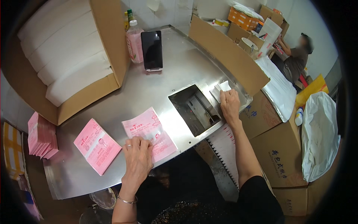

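The person's left hand [137, 153] lies over the lower left edge of a pink printed sheet [143, 123] at the near edge of the shiny metal counter [179, 63]. Its fingers are loosely curled; from here I can't tell whether they pinch the sheet or merely rest on it. The right hand [229, 102] is closed on a small folded white tissue [225, 86], just beside a rectangular metal-walled opening [182, 99] sunk into the counter. Left of the sheet, apart from it, sits a neat stack of pink printed wrappers [97, 147]. Behind that, an open brown cardboard box [87, 95] holds long white paper bundles [71, 41]. A black upright phone [152, 48] stands near a pink-labelled plastic bottle [133, 46] at the back.
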`<state>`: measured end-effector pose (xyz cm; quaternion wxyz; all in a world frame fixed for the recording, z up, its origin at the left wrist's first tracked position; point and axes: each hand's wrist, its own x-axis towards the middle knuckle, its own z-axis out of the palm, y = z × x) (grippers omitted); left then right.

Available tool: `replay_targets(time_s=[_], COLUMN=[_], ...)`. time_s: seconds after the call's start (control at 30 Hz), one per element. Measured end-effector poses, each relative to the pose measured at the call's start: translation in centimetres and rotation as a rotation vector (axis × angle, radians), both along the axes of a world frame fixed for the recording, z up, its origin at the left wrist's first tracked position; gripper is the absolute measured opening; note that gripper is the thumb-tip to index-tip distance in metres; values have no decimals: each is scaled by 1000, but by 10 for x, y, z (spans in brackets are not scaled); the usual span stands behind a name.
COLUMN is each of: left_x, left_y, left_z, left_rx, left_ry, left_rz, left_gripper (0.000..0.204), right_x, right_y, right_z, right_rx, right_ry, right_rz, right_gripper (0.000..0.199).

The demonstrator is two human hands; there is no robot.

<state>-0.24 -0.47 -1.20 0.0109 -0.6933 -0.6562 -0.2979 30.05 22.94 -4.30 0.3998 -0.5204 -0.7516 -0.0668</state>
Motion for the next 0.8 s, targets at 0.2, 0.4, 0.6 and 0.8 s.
replay_targets(time_s=[0.2, 0.4, 0.6, 0.8], left_x=[20, 13, 36, 9], left_y=[8, -1, 8, 11], left_z=[-7, -14, -7, -13], left_rx=[33, 4, 24, 59], left_ry=[-71, -151, 32, 202], left_rz=[-197, -177, 41, 151], left_gripper=[17, 57, 75, 71], right_x=[-4, -94, -141, -138], right_y=[-11, -138, -111, -112], right_z=[10, 24, 11, 16], right_rx=[263, 135, -120, 74], right_ry=[-8, -299, -459, -217], right_rz=[-4, 849, 646, 716], right_gripper=[27, 35, 26, 20])
